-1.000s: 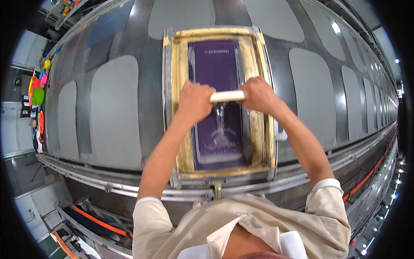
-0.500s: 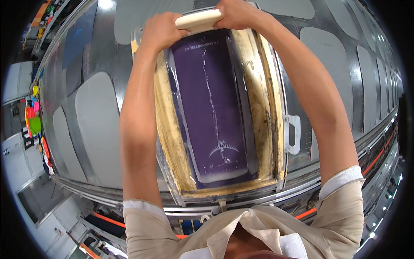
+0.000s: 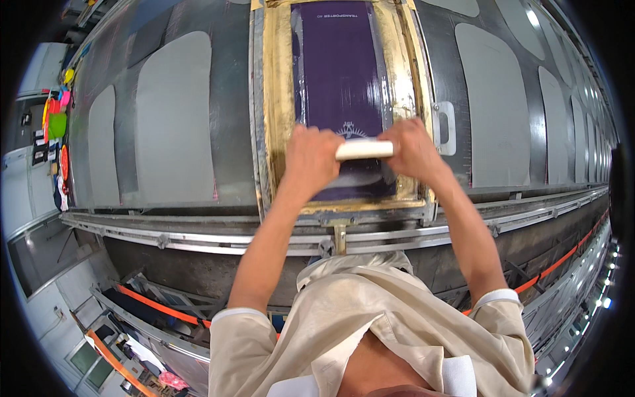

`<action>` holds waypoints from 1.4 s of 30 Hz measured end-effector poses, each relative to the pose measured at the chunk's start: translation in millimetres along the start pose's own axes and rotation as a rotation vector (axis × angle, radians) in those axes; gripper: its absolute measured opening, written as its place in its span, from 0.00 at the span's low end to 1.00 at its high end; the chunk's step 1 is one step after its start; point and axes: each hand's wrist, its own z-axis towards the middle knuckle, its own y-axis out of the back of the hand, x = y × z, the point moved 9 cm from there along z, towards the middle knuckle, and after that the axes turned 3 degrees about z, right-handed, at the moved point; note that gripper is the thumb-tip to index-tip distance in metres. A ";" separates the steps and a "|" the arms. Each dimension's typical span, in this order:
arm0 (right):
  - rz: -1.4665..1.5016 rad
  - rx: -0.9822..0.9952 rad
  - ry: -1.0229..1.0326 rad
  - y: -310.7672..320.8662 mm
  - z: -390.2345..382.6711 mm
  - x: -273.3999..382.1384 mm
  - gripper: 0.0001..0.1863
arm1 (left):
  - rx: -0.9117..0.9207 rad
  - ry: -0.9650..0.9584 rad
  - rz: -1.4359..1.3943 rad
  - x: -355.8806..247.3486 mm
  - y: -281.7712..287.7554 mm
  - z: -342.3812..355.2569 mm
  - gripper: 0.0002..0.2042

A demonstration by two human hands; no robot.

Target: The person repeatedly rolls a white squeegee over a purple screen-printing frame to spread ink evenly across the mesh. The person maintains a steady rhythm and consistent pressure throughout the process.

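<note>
Both my hands grip one squeegee (image 3: 365, 149) with a pale cream handle, held crosswise low on a screen-printing frame. My left hand (image 3: 313, 155) is closed round its left end. Round the right end, my right hand (image 3: 411, 147) is closed too. Under the squeegee lies the dark purple mesh (image 3: 340, 73) of the screen, with pale lettering at its far end and a fan-shaped emblem just beyond the handle. Yellowish, stained borders of the printing frame (image 3: 278, 86) surround the mesh. The squeegee's blade edge is hidden below the handle and my hands.
Flat grey rounded panels lie on the long dark table, one to the left (image 3: 175, 119) and one to the right (image 3: 493, 109), with several more beyond. A white bracket handle (image 3: 445, 128) sticks out from the frame's right side. Metal rails (image 3: 198, 241) run along the near table edge.
My hands have pulled the squeegee from the far end of the screen toward me, to its near end. My elbows have bent and drawn back.
</note>
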 end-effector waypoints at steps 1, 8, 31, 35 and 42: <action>0.000 -0.011 -0.002 -6.5 -22.3 10.3 0.16 | -0.009 0.016 -0.025 -11.1 1.7 -24.9 0.12; 0.326 -0.272 -0.299 40.5 -35.4 -35.1 0.21 | -0.035 0.077 0.039 -22.3 -6.1 -69.0 0.13; 0.530 -0.750 -0.471 -90.9 114.8 34.7 0.14 | 0.024 0.220 0.093 214.9 116.0 -206.1 0.15; 0.546 -0.772 -0.473 -135.9 172.7 132.1 0.14 | -0.171 0.118 0.096 289.7 168.7 -283.9 0.14; 0.465 -0.749 -0.573 -139.0 186.8 192.7 0.15 | -0.137 0.031 0.151 291.6 173.6 -362.0 0.21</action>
